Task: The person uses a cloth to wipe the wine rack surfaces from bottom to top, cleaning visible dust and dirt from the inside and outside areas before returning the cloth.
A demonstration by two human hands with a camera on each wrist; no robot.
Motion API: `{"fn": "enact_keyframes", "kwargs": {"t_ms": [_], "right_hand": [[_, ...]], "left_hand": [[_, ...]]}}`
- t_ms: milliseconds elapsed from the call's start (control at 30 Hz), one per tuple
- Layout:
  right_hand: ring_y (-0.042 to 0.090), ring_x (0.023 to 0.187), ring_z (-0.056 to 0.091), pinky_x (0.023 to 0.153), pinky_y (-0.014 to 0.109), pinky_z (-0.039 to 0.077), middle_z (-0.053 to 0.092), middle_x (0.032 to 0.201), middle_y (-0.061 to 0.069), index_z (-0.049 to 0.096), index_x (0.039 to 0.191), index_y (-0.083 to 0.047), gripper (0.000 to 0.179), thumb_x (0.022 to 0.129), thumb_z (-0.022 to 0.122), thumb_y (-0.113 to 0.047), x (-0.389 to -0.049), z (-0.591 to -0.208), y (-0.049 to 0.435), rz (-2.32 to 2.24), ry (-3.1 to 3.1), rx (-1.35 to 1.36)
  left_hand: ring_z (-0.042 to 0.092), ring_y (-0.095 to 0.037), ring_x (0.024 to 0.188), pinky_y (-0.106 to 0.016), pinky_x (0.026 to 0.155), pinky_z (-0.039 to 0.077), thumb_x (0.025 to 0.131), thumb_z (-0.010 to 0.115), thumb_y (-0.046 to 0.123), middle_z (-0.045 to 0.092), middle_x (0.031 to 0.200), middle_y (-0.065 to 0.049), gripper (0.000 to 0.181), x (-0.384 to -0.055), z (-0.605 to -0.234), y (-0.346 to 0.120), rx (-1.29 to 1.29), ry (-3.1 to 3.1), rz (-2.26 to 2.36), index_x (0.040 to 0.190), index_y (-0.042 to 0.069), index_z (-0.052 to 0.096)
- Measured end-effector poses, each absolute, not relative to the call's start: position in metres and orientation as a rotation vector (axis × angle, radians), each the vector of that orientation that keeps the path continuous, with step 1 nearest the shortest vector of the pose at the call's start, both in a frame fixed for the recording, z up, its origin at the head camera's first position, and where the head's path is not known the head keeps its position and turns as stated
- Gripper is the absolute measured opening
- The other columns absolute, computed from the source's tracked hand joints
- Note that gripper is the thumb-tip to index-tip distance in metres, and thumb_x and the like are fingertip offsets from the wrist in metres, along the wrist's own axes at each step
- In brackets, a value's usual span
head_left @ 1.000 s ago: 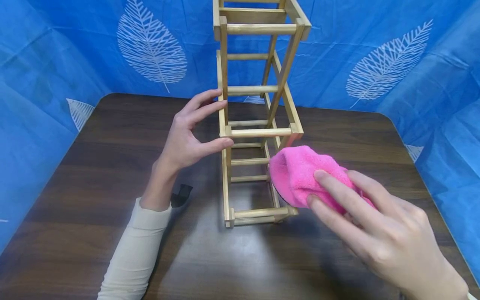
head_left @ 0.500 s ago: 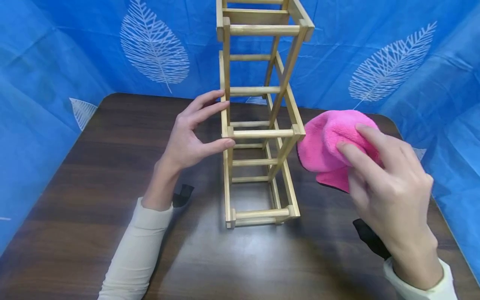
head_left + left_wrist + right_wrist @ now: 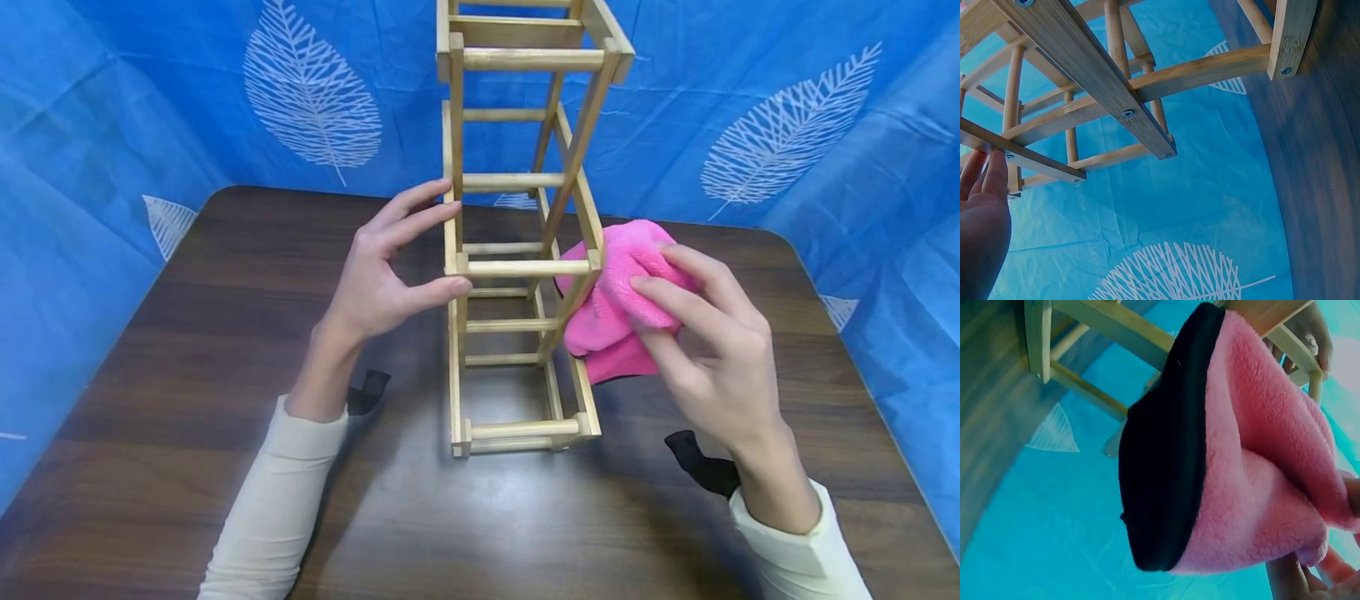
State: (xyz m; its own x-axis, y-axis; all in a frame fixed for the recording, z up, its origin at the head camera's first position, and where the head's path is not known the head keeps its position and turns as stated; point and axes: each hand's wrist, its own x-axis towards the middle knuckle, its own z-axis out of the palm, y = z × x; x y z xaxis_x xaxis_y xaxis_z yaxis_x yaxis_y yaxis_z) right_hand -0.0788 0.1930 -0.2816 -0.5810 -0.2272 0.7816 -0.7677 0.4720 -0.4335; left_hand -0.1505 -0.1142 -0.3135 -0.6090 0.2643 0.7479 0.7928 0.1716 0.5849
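A tall, open-sided wooden rack [image 3: 525,268] with several tiers stands on the table, its top cut off in the head view. My left hand [image 3: 375,267] holds its middle tier by the left side, thumb at the front corner and fingertips on the side rail [image 3: 1041,164]. On the other side, my right hand [image 3: 712,350] pinches a bunched pink fleecy cloth [image 3: 626,275] between thumb and fingers. The cloth lies against the rack's right side, partly behind the front right post. A dark edge or underside shows on the cloth [image 3: 1260,506] in the right wrist view.
The dark wood-grain table [image 3: 187,350] carries the rack. Blue fabric with white leaf prints [image 3: 311,100] hangs behind the table and at both sides. Black straps [image 3: 701,467] are at both wrists.
My right hand first swung up and away from the rack's lower right side with the cloth, then moved left, bringing the cloth against the middle tier's right side. My left hand stays on the rack.
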Motion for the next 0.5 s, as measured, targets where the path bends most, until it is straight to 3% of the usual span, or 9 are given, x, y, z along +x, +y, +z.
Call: {"fn": "enact_keyframes", "kwargs": {"t_ms": [100,233,300,433,500], "right_hand": [[0.027,0.115,0.055,0.092,0.02,0.047,0.061,0.12,0.025,0.073,0.104,0.007,0.049,0.093,0.067,-0.041,-0.079,-0.286,0.2,1.098,-2.117,0.846],[0.023,0.109,0.056,0.082,0.015,0.047,0.06,0.124,0.02,0.073,0.107,0.005,0.026,0.086,0.073,-0.01,-0.078,-0.289,0.21,1.035,-2.269,0.93],[0.023,0.106,0.057,0.075,0.015,0.046,0.061,0.126,0.016,0.074,0.108,0.001,0.031,0.077,0.072,0.004,-0.077,-0.291,0.213,0.947,-2.351,0.984],[0.023,0.101,0.059,0.062,0.017,0.041,0.061,0.126,0.013,0.075,0.111,-0.005,0.04,0.072,0.074,0.006,-0.075,-0.295,0.216,0.789,-2.444,1.058],[0.024,0.102,0.059,0.063,0.017,0.042,0.061,0.126,0.013,0.075,0.113,-0.006,0.042,0.072,0.073,0.004,-0.073,-0.295,0.217,0.768,-2.461,1.085]], "left_hand": [[0.046,-0.024,0.132,-0.042,0.105,0.042,0.082,0.072,0.059,0.052,0.141,-0.017,0.079,-0.15,-0.314,-0.113,-0.995,-1.97,-1.471,0.128,-0.005,0.062],[0.045,-0.025,0.132,-0.04,0.104,0.043,0.082,0.073,0.057,0.051,0.141,-0.018,0.079,-0.149,-0.315,-0.113,-0.997,-1.967,-1.495,0.127,-0.006,0.062],[0.045,-0.026,0.132,-0.038,0.103,0.044,0.082,0.074,0.057,0.051,0.141,-0.018,0.079,-0.149,-0.315,-0.114,-0.999,-1.966,-1.493,0.127,-0.007,0.062],[0.045,-0.026,0.132,-0.038,0.104,0.043,0.082,0.074,0.056,0.05,0.142,-0.019,0.079,-0.149,-0.314,-0.114,-1.005,-1.969,-1.484,0.128,-0.007,0.061],[0.045,-0.026,0.133,-0.039,0.105,0.042,0.082,0.074,0.056,0.05,0.142,-0.018,0.079,-0.149,-0.314,-0.114,-1.004,-1.975,-1.48,0.128,-0.006,0.061]]}}
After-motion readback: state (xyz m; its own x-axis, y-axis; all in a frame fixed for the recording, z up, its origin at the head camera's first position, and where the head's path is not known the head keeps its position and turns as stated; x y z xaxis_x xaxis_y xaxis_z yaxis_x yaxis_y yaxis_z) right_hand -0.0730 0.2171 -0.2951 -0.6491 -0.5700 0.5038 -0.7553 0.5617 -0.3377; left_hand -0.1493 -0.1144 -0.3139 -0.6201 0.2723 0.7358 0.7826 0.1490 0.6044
